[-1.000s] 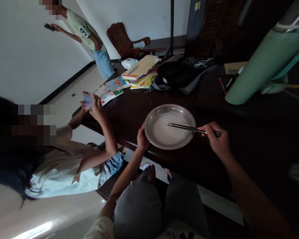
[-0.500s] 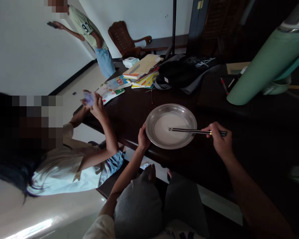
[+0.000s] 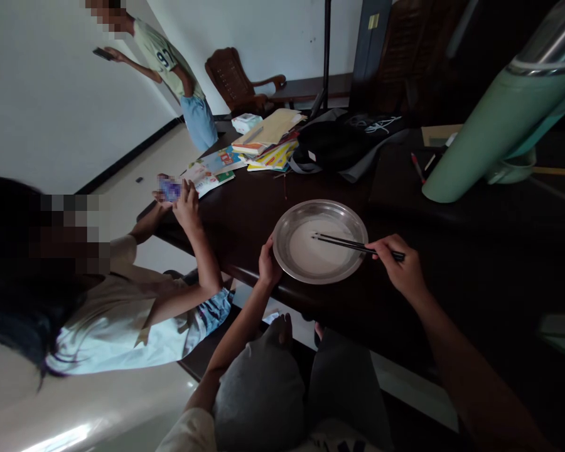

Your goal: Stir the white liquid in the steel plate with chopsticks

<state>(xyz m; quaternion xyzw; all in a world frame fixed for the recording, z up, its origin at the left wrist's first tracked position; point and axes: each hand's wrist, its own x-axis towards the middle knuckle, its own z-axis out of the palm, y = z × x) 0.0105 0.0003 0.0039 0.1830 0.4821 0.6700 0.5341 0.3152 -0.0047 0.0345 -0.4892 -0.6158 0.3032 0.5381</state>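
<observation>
A round metal bowl point(image 3: 285, 254) sits near the edge of the dark table, with a whitish liquid point(image 3: 317, 254) covering its bottom. My left hand point(image 3: 268, 263) is closed on the bowl's left rim, its fingers partly hidden beneath and behind it. In my right hand point(image 3: 400, 263), at the bowl's right side, is a pair of dark chopsticks point(image 3: 341, 242). Their pale tips reach into the liquid near the middle of the bowl, slightly apart from each other.
A green bottle point(image 3: 475, 141) stands at the right. Behind the bowl are a black bag point(image 3: 332, 147) and a pile of books and papers point(image 3: 268, 141). One person point(image 3: 132, 301) sits at my left holding a phone; another person point(image 3: 169, 69) stands farther back.
My right hand has moved left and slightly down, toward the bowl. The chopsticks now slant more, and their tips have shifted left and up in the liquid. The left hand still holds the rim.
</observation>
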